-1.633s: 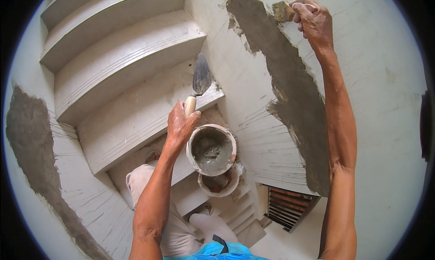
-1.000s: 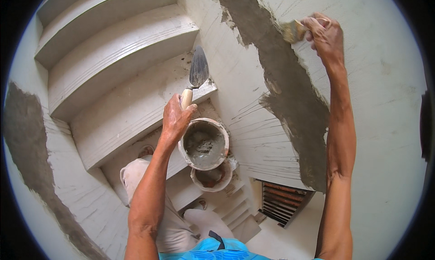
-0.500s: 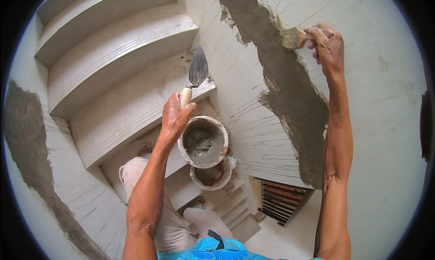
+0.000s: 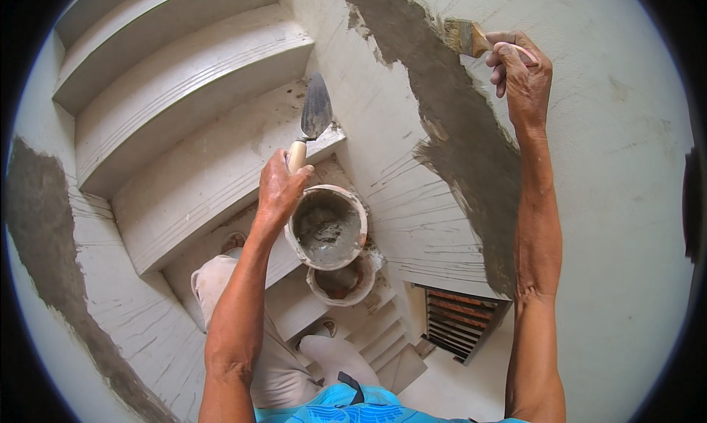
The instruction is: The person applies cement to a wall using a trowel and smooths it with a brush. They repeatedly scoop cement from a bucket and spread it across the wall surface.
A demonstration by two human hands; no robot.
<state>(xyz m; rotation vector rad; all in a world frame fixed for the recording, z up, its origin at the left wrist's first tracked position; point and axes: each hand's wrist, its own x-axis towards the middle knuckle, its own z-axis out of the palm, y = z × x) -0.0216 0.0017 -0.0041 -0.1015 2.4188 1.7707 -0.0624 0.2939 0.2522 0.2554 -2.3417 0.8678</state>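
My left hand (image 4: pixel 282 187) is closed on the wooden handle of a trowel (image 4: pixel 316 106), its dark, pointed blade angled upward over a stair. Beside and below that hand stands a white bucket (image 4: pixel 324 224) of wet grey mortar, with a second, lower bucket (image 4: pixel 342 283) partly behind it. My right hand (image 4: pixel 519 73) grips a paintbrush (image 4: pixel 464 37) by its pale handle. The bristles are at the upper right edge of a long dark patch of wet mortar (image 4: pixel 458 121) on the right wall.
Pale concrete steps (image 4: pixel 191 77) climb at the upper left; more descend below the buckets. The left wall carries another dark mortar band (image 4: pixel 40 217). A slatted dark-framed opening (image 4: pixel 460 320) sits low at the right. My legs (image 4: pixel 339 357) and sandalled feet are on the stairs.
Over these frames the brush has moved down along the patch edge and, most recently, back up. The trowel and buckets appear slightly higher and further left in view.
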